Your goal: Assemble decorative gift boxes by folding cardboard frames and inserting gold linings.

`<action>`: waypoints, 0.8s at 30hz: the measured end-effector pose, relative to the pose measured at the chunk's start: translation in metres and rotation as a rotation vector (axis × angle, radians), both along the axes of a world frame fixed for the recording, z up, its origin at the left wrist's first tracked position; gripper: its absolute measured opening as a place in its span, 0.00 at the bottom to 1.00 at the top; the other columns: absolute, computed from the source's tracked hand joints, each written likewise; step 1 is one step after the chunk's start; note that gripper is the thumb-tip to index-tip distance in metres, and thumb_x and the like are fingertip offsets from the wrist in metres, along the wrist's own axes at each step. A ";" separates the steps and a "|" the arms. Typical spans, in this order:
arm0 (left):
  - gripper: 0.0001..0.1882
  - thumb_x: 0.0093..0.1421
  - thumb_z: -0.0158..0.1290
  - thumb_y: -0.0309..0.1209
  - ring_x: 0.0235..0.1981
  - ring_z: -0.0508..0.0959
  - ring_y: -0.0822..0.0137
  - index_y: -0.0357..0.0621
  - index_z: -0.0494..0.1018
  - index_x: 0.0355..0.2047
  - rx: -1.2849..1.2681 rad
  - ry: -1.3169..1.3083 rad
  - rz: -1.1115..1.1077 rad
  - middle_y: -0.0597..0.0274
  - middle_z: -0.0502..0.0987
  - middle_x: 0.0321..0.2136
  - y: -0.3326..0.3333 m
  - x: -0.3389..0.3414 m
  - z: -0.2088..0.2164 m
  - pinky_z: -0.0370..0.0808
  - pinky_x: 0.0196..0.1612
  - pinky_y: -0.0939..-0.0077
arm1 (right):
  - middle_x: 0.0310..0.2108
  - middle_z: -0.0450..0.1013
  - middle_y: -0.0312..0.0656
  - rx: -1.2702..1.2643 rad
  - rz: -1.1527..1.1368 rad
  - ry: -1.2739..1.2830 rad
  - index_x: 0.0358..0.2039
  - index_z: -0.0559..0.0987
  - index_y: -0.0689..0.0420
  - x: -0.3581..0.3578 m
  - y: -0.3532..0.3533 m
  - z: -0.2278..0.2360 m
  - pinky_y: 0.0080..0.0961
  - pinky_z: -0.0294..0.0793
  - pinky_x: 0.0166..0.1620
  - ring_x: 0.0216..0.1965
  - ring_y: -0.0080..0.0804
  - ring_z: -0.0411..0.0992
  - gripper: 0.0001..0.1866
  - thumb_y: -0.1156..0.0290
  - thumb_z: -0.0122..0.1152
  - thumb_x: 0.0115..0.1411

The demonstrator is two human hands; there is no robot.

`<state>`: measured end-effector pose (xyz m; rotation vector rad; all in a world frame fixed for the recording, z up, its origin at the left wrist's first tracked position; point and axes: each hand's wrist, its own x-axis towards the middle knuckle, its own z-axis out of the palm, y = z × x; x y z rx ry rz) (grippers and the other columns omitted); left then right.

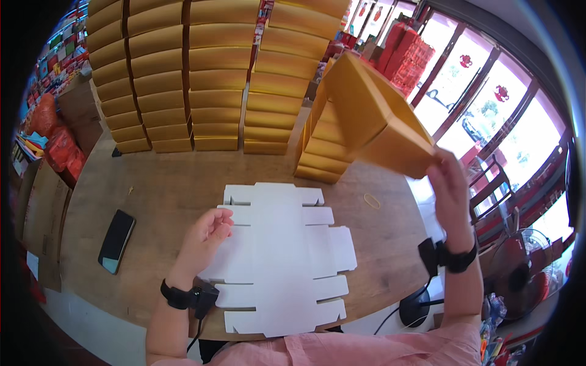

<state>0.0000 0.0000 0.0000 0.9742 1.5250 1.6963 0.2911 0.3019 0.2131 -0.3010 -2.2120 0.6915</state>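
My right hand (pixel 448 177) grips the near right corner of a golden-yellow cardboard box (pixel 400 146), tilted in the air at the right beside a shorter golden stack (pixel 323 149). The box's open side faces right, and its edges are slightly blurred. Flat on the table before me lies a white die-cut cardboard blank (pixel 278 244) with slotted flaps along both sides. Over its left flaps my left hand (pixel 210 235) hovers or rests, I cannot tell which. Its fingers are loosely curled, apart from the thumb, and nothing shows between them.
Tall columns of golden boxes (pixel 220 79) line the far side of the wooden table (pixel 165 177). A phone (pixel 116 241) lies at left and a rubber band (pixel 372 200) right of the blank. Beyond the table's right edge stands a fan (pixel 519 274); red bags (pixel 61 146) are at far left.
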 end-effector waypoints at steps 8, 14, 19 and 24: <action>0.13 0.69 0.52 0.29 0.36 0.77 0.74 0.35 0.72 0.51 0.007 -0.231 0.058 0.62 0.77 0.38 0.018 -0.016 -0.044 0.76 0.45 0.78 | 0.33 0.71 0.33 -0.031 -0.138 -0.111 0.53 0.74 0.56 -0.059 0.098 0.079 0.21 0.71 0.42 0.35 0.21 0.70 0.13 0.66 0.46 0.74; 0.11 0.69 0.51 0.27 0.35 0.76 0.76 0.35 0.73 0.48 -0.009 -0.192 0.040 0.65 0.77 0.36 0.016 -0.012 -0.039 0.75 0.43 0.81 | 0.36 0.73 0.35 0.021 -0.202 -0.285 0.51 0.74 0.57 -0.081 0.130 0.051 0.24 0.72 0.44 0.35 0.23 0.71 0.12 0.66 0.46 0.74; 0.09 0.69 0.51 0.27 0.35 0.76 0.77 0.36 0.74 0.47 -0.044 -0.114 0.041 0.66 0.78 0.34 0.018 -0.012 -0.042 0.75 0.43 0.81 | 0.36 0.73 0.36 0.051 -0.166 -0.246 0.51 0.74 0.57 -0.083 0.132 0.051 0.25 0.72 0.44 0.35 0.23 0.71 0.13 0.66 0.46 0.74; 0.09 0.69 0.51 0.26 0.35 0.77 0.76 0.36 0.75 0.45 -0.057 -0.108 0.051 0.66 0.78 0.34 0.021 -0.014 -0.040 0.75 0.43 0.80 | 0.38 0.74 0.37 0.068 -0.161 -0.242 0.52 0.74 0.57 -0.083 0.139 0.049 0.25 0.73 0.45 0.36 0.24 0.72 0.13 0.67 0.46 0.74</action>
